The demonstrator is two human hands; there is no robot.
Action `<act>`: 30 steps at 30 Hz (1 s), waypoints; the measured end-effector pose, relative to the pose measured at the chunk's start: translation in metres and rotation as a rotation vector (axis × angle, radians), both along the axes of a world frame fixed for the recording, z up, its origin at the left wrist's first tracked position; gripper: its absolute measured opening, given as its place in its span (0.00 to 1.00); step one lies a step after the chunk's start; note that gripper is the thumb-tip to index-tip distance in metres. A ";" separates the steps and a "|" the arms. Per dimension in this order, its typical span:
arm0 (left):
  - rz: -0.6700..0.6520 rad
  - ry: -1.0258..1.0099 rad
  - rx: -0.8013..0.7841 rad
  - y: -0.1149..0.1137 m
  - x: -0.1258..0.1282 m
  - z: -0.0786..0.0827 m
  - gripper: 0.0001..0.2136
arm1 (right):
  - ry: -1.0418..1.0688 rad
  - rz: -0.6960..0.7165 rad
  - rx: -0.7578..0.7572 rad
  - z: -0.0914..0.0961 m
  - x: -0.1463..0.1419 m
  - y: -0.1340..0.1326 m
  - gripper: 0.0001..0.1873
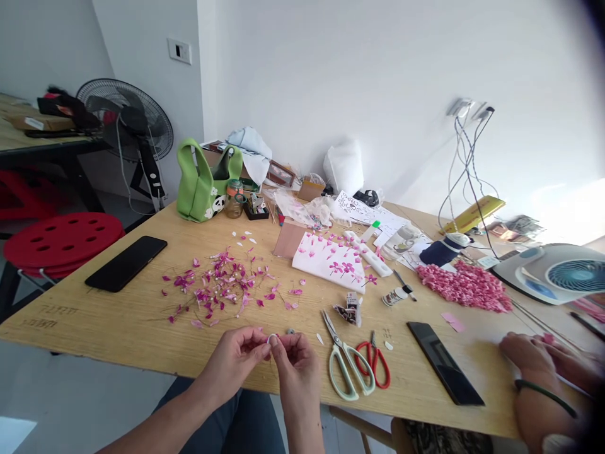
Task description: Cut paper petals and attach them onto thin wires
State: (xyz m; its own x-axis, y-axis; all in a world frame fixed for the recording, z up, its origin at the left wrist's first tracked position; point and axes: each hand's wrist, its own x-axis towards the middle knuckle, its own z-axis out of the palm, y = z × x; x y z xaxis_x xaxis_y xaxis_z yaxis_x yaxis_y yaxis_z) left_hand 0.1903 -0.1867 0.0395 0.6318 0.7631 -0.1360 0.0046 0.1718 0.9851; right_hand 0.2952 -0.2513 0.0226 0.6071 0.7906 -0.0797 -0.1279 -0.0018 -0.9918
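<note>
Close to the table's front edge, my left hand [239, 356] and my right hand [300, 366] meet, thumbs and fingertips pinched together. Between them is a small pale petal [271, 339], mostly covered by the fingers. Beyond the hands lies a loose spread of magenta and pink petals on thin stems [227, 284]. Right of my right hand are scissors with pale green handles [345, 366] and red-handled pliers [377, 366], partly overlapping. A single white petal [320, 339] rests beside the scissors.
A black phone [126, 263] lies at left, another phone [444, 362] at right. A white sheet with pink flowers [331, 258], a glue gun [368, 252], a green bag [203, 189] and a pink flower heap [466, 287] stand farther back. A co-worker's hands [543, 359] are at far right.
</note>
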 end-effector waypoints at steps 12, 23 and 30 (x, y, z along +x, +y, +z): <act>0.122 0.030 -0.176 0.006 0.001 0.005 0.11 | 0.168 0.051 0.026 0.002 0.006 0.000 0.19; 0.088 0.139 0.068 0.001 0.000 0.001 0.11 | 0.111 0.114 0.112 -0.005 0.000 0.002 0.14; 0.163 0.259 1.175 -0.006 -0.011 -0.006 0.07 | 0.191 0.131 -0.015 0.012 0.002 -0.008 0.24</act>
